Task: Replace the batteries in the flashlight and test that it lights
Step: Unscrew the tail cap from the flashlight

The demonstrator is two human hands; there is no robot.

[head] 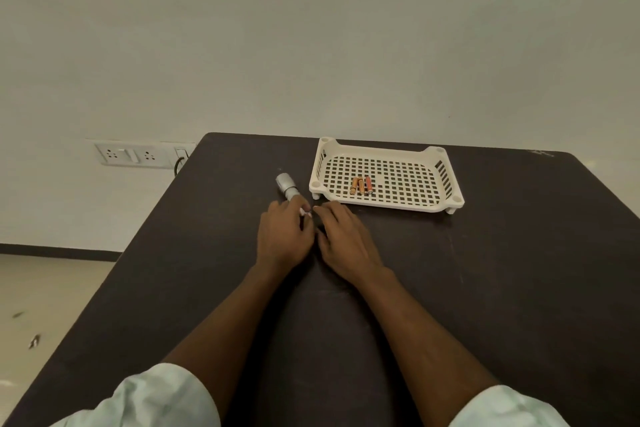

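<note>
Two hands down on the dark tabletop (485,288), side by side, almost touching. Left hand (282,239) curled round the near end of the small silver flashlight (286,185); fat head of the flashlight poking out past the fingers, pointing away and a little left. A tiny white and red bit seen at the left fingertips; too small to tell what. Right hand (346,239) lay palm down just beside the left one, fingers bent a little, tips (320,210) close to that same tiny bit. Could not tell if the right hand pinched anything or only touched.

Past the right hand, a bit to its right: a white tray (446,177) full of square holes, standing on little legs. Inside the tray, at the edge nearest the hands: three small batteries (361,185), orange and gold, lying close together in a row. Tray near the fingertips but not touching.

Far off to the left of the left hand, on the pale wall: a white plug socket panel (131,154). Pale sleeves (162,395) at the bottom, both arms bare from there up.
</note>
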